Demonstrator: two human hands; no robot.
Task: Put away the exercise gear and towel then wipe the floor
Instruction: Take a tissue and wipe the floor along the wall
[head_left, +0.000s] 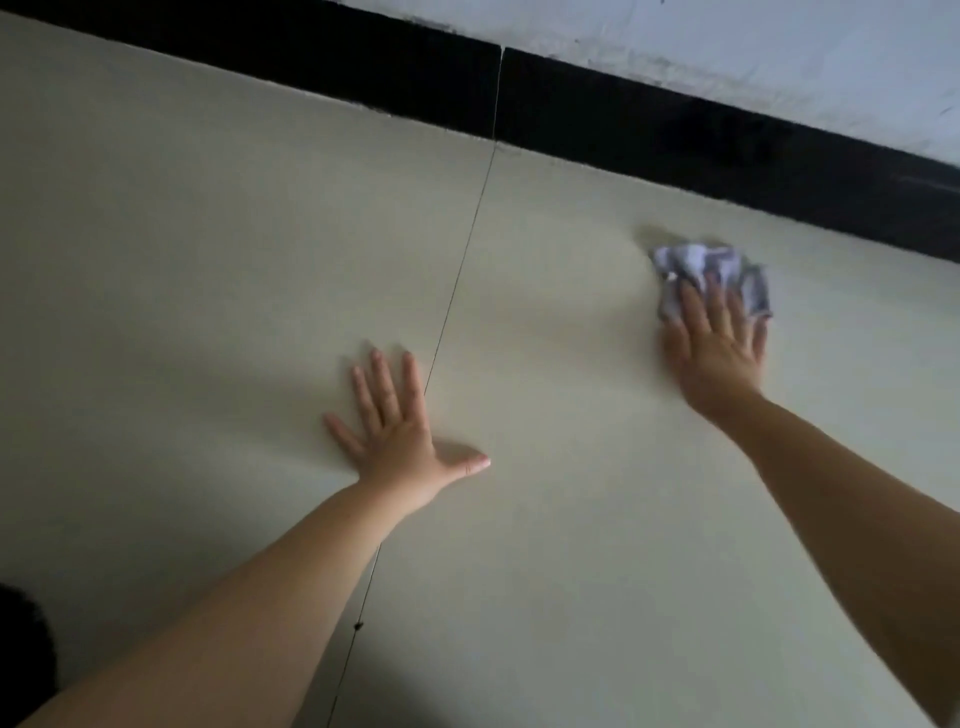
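Head view: nearest the camera, two bare forearms are seen reaching forward over a smooth, matte, cream-coloured tiled floor (234, 234), and a dark, blurred shape (21, 639) is cut off at the lower left edge. A thin dark grout line (457, 280) is drawn straight across the floor from the bottom edge towards the wall, marking the joint between two large tiles. The left hand (397, 441) is laid flat on the floor just beside this line, its fingers straight and spread wide, the thumb stretched out to the side across the joint; nothing is held in it. Farther out and to the right, the right hand (719, 343) is pressed palm-down, with straight fingers laid close together, on a crumpled cloth (698, 265). The cloth is bunched into an irregular, creased wad of soft white and grey fabric, its outline smeared by blur, and it lies on the floor near the wall, well apart from the left hand. Beyond it, a glossy black skirting band (675, 124) is run along the foot of a white wall (753, 47), whose painted surface is scuffed with grey marks.
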